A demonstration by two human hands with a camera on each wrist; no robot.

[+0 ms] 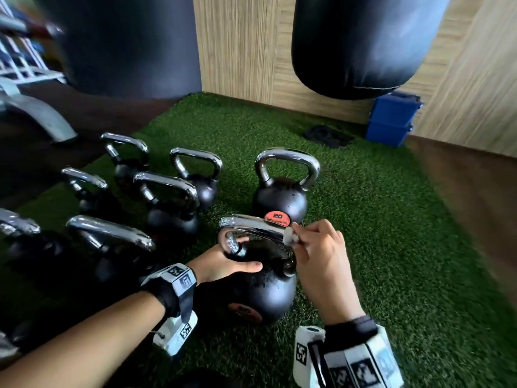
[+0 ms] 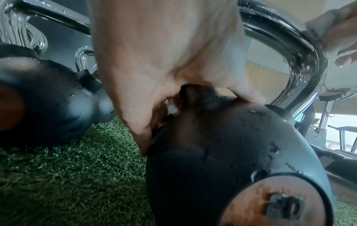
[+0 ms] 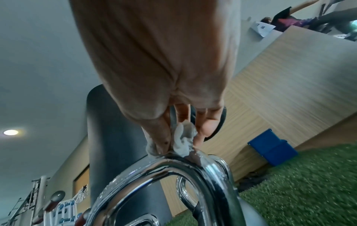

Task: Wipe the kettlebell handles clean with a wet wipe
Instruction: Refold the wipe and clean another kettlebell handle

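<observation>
The nearest black kettlebell (image 1: 260, 292) stands on the green turf, and its chrome handle (image 1: 251, 224) is speckled with droplets. My left hand (image 1: 223, 261) grips the left leg of that handle where it meets the ball (image 2: 222, 152). My right hand (image 1: 319, 247) pinches a crumpled white wet wipe (image 1: 289, 236) against the handle's top right corner. The right wrist view shows the wet wipe (image 3: 181, 140) squeezed between thumb and fingers, on the chrome handle (image 3: 170, 166). A second kettlebell (image 1: 279, 197), marked 20, stands just behind.
Several more chrome-handled kettlebells (image 1: 170, 208) stand in rows to the left on the turf (image 1: 391, 247). Two black punch bags (image 1: 361, 43) hang above. Two stacked blue boxes (image 1: 391, 121) sit by the wooden wall (image 1: 237, 46), with a dark object (image 1: 327, 135) beside them.
</observation>
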